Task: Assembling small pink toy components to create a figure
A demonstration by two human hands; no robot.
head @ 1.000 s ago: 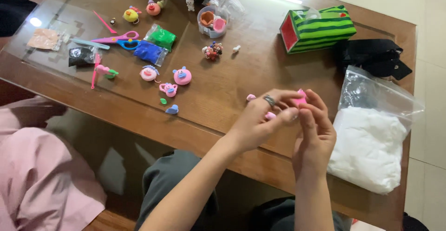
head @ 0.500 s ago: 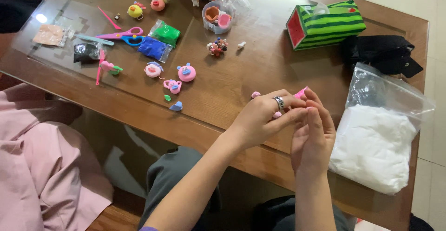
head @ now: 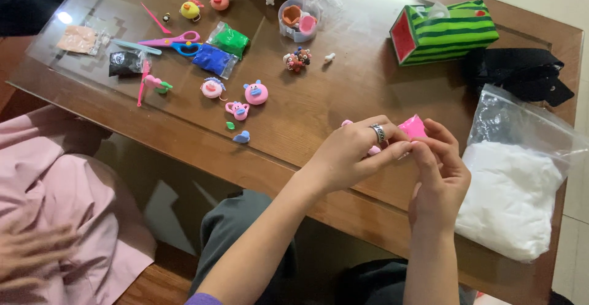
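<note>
Both hands have drifted slightly right, left hand (head: 350,155) and right hand (head: 438,179) pinching mostly hidden pink clay (head: 412,127).

The table (head: 343,96) is brown wood with visible grain, its far left part under a glossy clear sheet that throws back the light. The pink lump (head: 412,127) pinched between the left hand (head: 353,152) and right hand (head: 438,179) looks soft, matt and doughy (like modelling clay); a shiny metal ring (head: 378,133) sits on a left finger. The big bag (head: 521,176) is thin, crinkly clear plastic over matt white filling. The scissors (head: 175,41) have smooth plastic handles. The pink garment (head: 55,188) is matt cloth.
</note>
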